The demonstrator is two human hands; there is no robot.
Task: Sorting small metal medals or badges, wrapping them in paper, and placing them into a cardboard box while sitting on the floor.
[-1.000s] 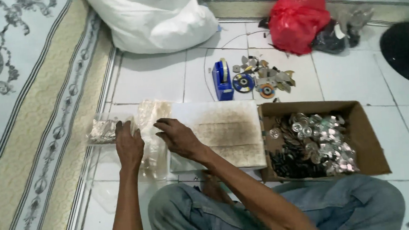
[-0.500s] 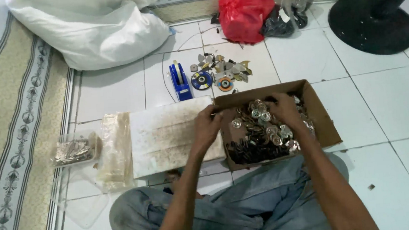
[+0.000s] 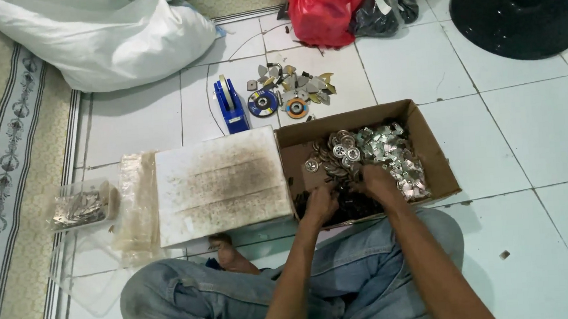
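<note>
I sit cross-legged in jeans on a tiled floor. Both hands are down in a brown cardboard box that holds several shiny metal discs and small silver parts. My left hand digs into the dark pieces at the box's near edge, fingers curled among them. My right hand lies just beside it, fingers closed in the same pile. What each hand grips is hidden by the parts. A stained white board lies flat to the left of the box.
Left of the board lie clear plastic bags and a small bag of metal pieces. A blue tape dispenser, loose discs, a red bag, a white sack and a black fan base sit beyond. A patterned carpet borders the left.
A second ago my hands were at the plastic bags left of the board. They moved right into the box and have since drawn toward its near edge. The camera turned right.
</note>
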